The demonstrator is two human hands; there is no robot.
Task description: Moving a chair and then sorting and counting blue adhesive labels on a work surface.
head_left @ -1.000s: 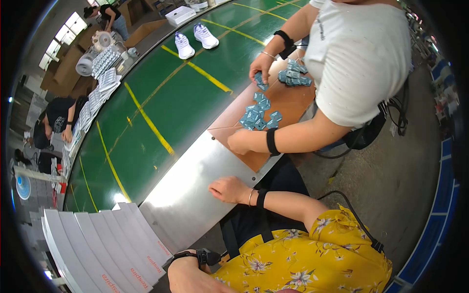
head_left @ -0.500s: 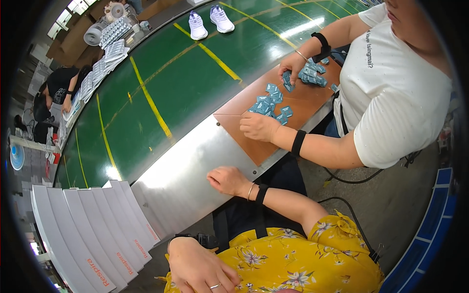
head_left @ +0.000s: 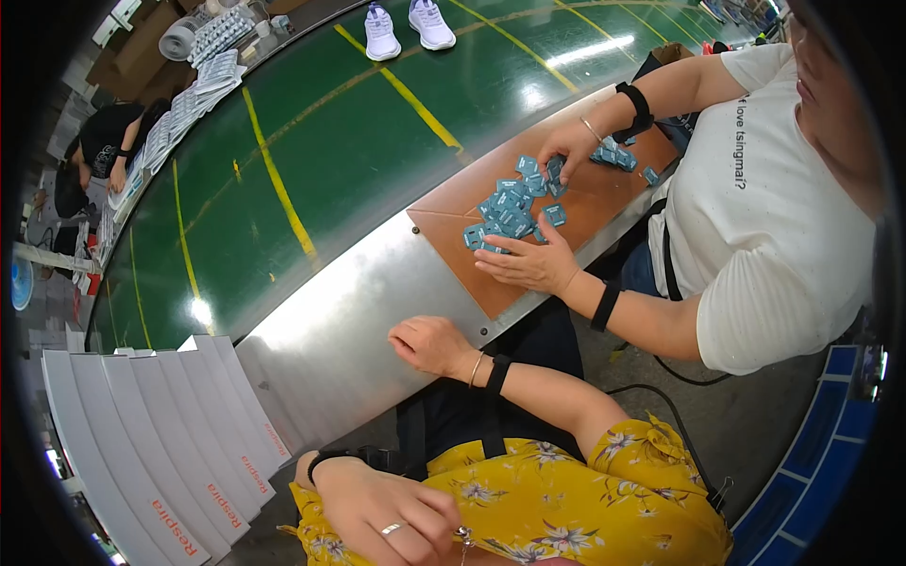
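My right hand (head_left: pixel 431 345) rests on the bare metal top (head_left: pixel 363 307) of the bench, its fingers curled into a loose fist with nothing in them. A bangle and a black strap circle that wrist. In front of my yellow flowered top (head_left: pixel 552 481), my left hand (head_left: pixel 387 509) is bent inward with curled fingers; the fingertips are partly hidden. Beside them hangs a silver pendant on a chain (head_left: pixel 463 536), and I cannot make out whether they grip it. To my right, another person's two hands gather small teal packets (head_left: pixel 510 212) on a brown board (head_left: pixel 453 245).
Stacked white boxes (head_left: pixel 142 443) stand at the left end of the bench. Beyond runs a green conveyor belt (head_left: pixel 349 151) with yellow lines, carrying white shoes (head_left: pixel 432 24). Another person (head_left: pixel 99 141) works at the far left. Blue crates (head_left: pixel 802 472) sit at right.
My left hand has curled its fingers and shifted slightly right towards the pendant. My right hand stays on the metal. The other person's near hand has opened, and the packets are pushed closer together.
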